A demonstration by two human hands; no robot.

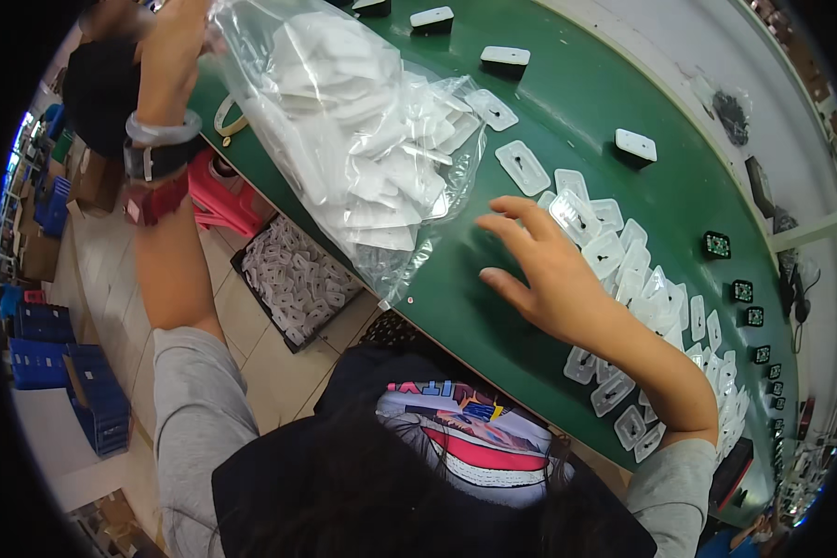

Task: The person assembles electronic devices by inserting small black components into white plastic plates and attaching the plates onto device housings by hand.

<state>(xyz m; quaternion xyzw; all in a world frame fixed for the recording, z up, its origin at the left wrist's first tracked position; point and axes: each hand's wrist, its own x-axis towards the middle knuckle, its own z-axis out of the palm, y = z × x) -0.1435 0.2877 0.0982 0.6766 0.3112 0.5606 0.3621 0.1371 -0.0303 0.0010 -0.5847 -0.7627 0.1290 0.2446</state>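
Note:
My left hand [179,37] is raised at the top left and grips the top of a large clear plastic bag [363,139] full of white flat plastic pieces; the bag hangs tilted over the green belt [549,102]. My right hand [539,270] hovers with fingers spread over the belt, fingertips close to a row of clear plastic tray pieces [614,251] laid along it. The wrist of my left arm carries several bands [163,153].
Small black-and-white blocks [635,147] and dark square parts [716,245] sit spaced along the belt. A black crate of white pieces [298,279] rests on the floor beside a pink stool [223,195]. Blue crates [93,391] stand at the left.

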